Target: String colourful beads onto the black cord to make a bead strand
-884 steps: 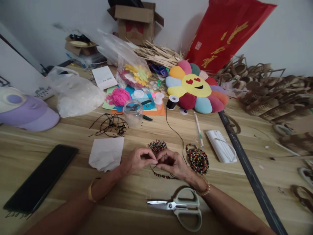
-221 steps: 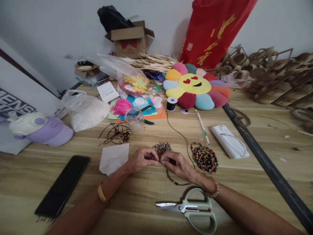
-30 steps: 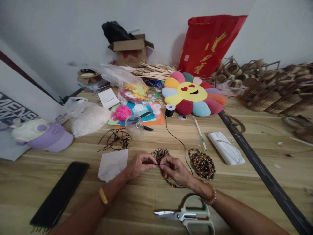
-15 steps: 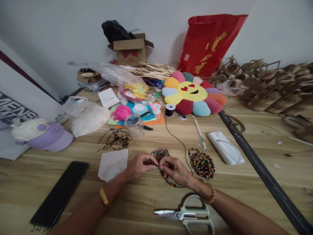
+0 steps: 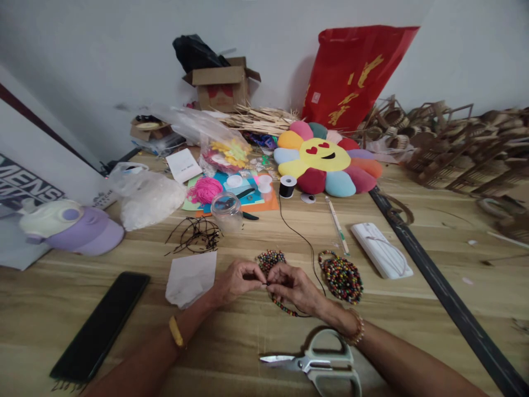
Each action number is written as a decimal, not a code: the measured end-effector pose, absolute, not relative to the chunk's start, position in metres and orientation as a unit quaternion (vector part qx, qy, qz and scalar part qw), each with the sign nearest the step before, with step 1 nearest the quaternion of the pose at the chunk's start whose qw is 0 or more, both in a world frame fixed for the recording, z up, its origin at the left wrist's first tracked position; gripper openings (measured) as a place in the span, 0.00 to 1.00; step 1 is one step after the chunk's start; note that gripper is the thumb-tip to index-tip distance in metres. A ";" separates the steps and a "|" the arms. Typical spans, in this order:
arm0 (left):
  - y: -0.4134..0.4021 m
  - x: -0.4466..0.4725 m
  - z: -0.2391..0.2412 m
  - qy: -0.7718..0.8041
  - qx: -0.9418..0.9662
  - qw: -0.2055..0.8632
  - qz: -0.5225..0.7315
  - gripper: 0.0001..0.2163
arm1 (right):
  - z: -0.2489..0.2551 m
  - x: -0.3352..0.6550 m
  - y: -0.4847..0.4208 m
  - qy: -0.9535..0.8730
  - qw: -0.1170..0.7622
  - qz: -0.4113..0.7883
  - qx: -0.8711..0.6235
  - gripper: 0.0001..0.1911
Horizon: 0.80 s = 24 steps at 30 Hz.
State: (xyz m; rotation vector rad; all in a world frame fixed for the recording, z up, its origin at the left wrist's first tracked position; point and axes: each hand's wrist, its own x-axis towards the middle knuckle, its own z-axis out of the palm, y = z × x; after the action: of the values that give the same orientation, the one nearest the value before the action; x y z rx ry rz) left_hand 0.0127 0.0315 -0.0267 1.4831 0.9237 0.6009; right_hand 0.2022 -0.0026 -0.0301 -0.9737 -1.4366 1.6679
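Note:
My left hand (image 5: 241,281) and my right hand (image 5: 292,284) meet fingertip to fingertip, each in a pinch. A short dark bit of black cord shows between them; whether a bead is on it I cannot tell. Behind the fingers lies a pile of small multicoloured beads (image 5: 270,259). A strand of beads (image 5: 287,310) hangs below my right hand, partly hidden by it. From the spool of black cord (image 5: 287,186) a line of cord (image 5: 308,242) runs down behind my right wrist. Coiled bead strings (image 5: 342,277) rest to the right.
Scissors (image 5: 309,361) lie partly spread near my right forearm. A black phone (image 5: 103,325), white paper (image 5: 192,278) and cut black cords (image 5: 198,234) are at left. A clear jar (image 5: 226,211), white power bank (image 5: 382,250) and flower cushion (image 5: 326,157) stand further back.
The fingertips of both hands have shifted slightly, and the dark bit of cord between them shows a little more plainly. Everything else stays in place.

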 end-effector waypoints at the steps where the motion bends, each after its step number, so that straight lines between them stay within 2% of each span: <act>1: 0.031 0.013 -0.027 0.401 0.647 0.595 0.258 0.07 | -0.029 0.202 -0.003 -0.562 0.358 0.645 -0.375 0.18; 11: 0.031 0.012 -0.022 0.387 0.643 0.619 0.234 0.11 | -0.031 0.204 -0.003 -0.587 0.347 0.627 -0.377 0.17; 19: 0.029 0.014 -0.017 0.408 0.719 0.512 0.233 0.08 | -0.036 0.206 -0.003 -0.630 0.340 0.582 -0.386 0.12; 24: 0.033 0.012 -0.017 0.389 0.667 0.587 0.244 0.10 | -0.034 0.209 -0.003 -0.694 0.328 0.524 -0.369 0.05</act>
State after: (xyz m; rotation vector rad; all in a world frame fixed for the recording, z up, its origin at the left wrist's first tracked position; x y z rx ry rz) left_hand 0.0120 0.0328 -0.0170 1.5535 0.9066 0.5696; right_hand 0.2092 -0.0031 -0.0337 -0.9665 -1.8166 1.3703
